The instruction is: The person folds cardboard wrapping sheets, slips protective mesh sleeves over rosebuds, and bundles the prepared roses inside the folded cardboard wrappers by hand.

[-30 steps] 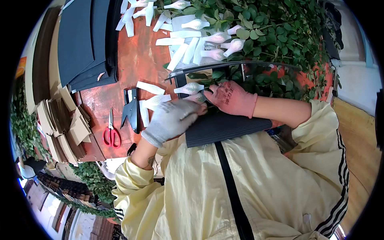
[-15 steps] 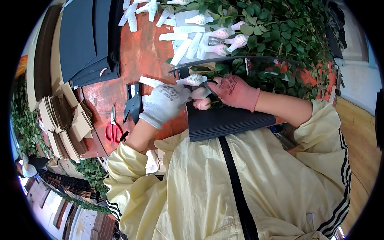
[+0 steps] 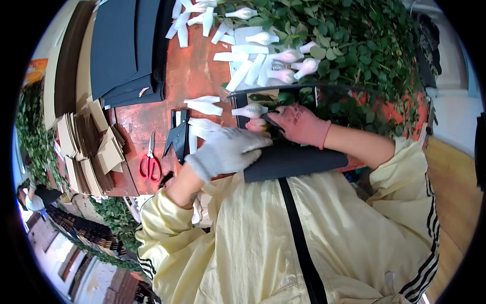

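Left hand [image 3: 228,152], grey glove, is lying over the near-left side of a bare pink rose [image 3: 256,123], fingers partly bent; can't tell if it's gripping, palm side is hidden. Right hand [image 3: 298,124], pink glove, is curling just right of the blooms, thumb and finger close together. Could be pinching a stem, but the contact isn't showing clearly, so can't confirm. The rose is sitting between the hands, just near of a white-netted rose [image 3: 249,111], at the far side of a black ribbed sheet [image 3: 298,162].

Handling, my read: light, petals soft and easily bruised, stem stiffer and maybe thorny. Best hold is the stem just below the bloom, not the petals. Netting should be giving under light pressure.

Edges: a dark curved strip [image 3: 273,88] is running just far of the blooms; leaves could be snagging there. Foliage [image 3: 349,55] is crowding the far right. The jacket [image 3: 243,228] is sitting close against the sheet's near edge. A black stapler-like tool [image 3: 178,137] and red-handled scissors [image 3: 150,166] are lying left. Most room: the red desk [image 3: 190,71] showing far left, between the dark boards [image 3: 116,50] and the netting.
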A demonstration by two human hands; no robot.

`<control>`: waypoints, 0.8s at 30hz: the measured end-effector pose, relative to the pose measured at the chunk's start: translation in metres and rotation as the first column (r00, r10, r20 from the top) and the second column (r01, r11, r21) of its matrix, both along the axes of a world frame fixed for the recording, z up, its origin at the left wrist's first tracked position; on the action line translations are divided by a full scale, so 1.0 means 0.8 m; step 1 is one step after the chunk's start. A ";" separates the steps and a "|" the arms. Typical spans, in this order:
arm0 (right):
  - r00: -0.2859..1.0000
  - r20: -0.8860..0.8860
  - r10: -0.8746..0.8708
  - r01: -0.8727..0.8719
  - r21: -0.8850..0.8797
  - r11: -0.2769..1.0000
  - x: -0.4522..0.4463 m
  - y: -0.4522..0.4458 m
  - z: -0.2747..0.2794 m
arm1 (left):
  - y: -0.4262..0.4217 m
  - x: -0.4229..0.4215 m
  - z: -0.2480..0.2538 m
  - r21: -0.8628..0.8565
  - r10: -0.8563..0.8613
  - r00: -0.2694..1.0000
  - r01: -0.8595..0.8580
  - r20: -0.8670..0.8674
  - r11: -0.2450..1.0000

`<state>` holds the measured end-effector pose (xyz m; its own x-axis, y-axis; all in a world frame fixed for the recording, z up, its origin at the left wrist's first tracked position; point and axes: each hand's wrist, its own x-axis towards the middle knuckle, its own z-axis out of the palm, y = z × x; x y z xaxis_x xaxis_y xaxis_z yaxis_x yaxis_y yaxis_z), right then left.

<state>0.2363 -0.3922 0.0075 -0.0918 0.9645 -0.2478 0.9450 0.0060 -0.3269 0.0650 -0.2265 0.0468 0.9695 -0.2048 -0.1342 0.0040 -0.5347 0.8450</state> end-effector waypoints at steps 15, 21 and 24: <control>0.965 0.226 0.131 -0.117 -0.075 0.990 -0.010 0.014 0.042 | -0.013 -0.032 -0.046 -0.257 0.134 0.982 -0.165 -0.134 0.952; 0.984 0.176 -0.002 0.051 -0.274 0.961 -0.013 0.038 0.036 | -0.020 -0.044 -0.054 -0.306 0.209 0.967 -0.244 -0.142 0.920; 0.987 0.017 -0.158 0.158 -0.211 0.965 -0.003 0.034 0.030 | -0.022 -0.049 -0.057 -0.314 0.235 0.962 -0.268 -0.138 0.911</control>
<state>0.2335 -0.3648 0.0314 0.0580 0.8927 -0.4469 0.9285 -0.2127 -0.3044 0.0255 -0.2441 0.0008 0.9808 -0.0040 -0.1951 0.1904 -0.1996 0.9612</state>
